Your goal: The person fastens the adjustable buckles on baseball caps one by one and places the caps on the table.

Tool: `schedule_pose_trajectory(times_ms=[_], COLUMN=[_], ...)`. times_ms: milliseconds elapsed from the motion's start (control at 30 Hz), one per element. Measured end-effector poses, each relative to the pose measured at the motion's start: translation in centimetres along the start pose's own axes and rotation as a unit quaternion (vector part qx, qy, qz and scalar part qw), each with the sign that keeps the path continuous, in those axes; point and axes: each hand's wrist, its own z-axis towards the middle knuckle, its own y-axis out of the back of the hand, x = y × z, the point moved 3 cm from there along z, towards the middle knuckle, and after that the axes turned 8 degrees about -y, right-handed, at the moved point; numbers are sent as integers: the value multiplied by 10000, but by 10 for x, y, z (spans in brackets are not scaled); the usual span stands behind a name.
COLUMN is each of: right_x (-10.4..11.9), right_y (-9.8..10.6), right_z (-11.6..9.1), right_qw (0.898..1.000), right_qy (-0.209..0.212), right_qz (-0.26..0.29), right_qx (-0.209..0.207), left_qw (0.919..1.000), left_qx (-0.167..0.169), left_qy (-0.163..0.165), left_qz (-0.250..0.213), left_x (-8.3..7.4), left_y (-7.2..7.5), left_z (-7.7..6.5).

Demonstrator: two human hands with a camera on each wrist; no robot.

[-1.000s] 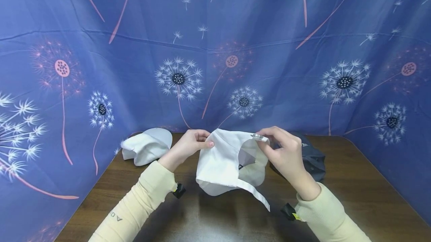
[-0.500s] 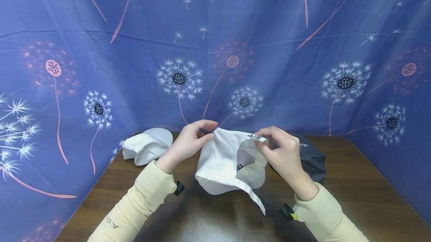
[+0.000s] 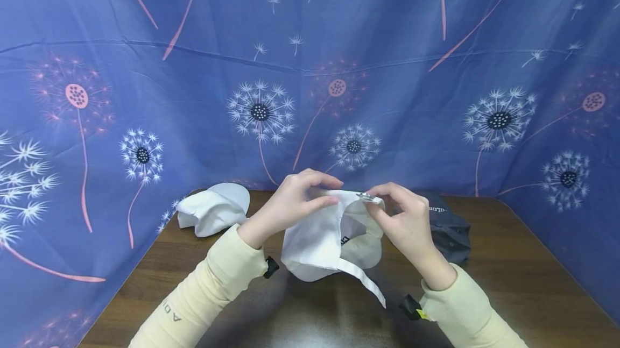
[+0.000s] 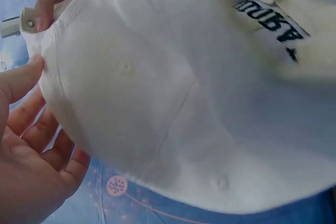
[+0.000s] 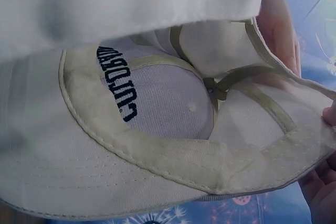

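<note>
Between both hands a white baseball cap [image 3: 310,240] is held up, its back opening facing me. My left hand [image 3: 295,200] pinches the cap's edge near the top, thumb on the near side in the left wrist view, other fingers partly behind the fabric. At the strap end with the metal buckle [image 3: 365,196], my right hand [image 3: 404,216] pinches between thumb and fingers. The loose strap [image 3: 362,278] hangs free below the opening. Inside the cap, dark stitched lettering [image 5: 118,85] shows in the right wrist view.
Another white cap [image 3: 213,211] lies at the back left of the wooden table [image 3: 160,289]. A dark cap [image 3: 450,235] with light lettering lies at the back right, partly hidden behind my right hand. A blue dandelion-print cloth [image 3: 397,95] hangs behind.
My left hand has moved right along the cap's top edge, from its left corner toward the buckle. The right hand keeps its hold and has hardly moved.
</note>
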Motion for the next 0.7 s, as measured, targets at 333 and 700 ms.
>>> schedule_pose_trajectory(times_ms=[333, 700], right_x=[1, 4], right_y=[-1, -2], right_z=[1, 3], right_qw=[9990, 9940], right_qy=[-416, -699], right_qz=[38, 415], right_qx=[129, 731], left_qw=[9965, 9969], left_qx=[-150, -70], left_qy=[178, 324], left_qz=[-808, -707], left_x=[1, 5], left_y=[-8, -8], left_z=[10, 14])
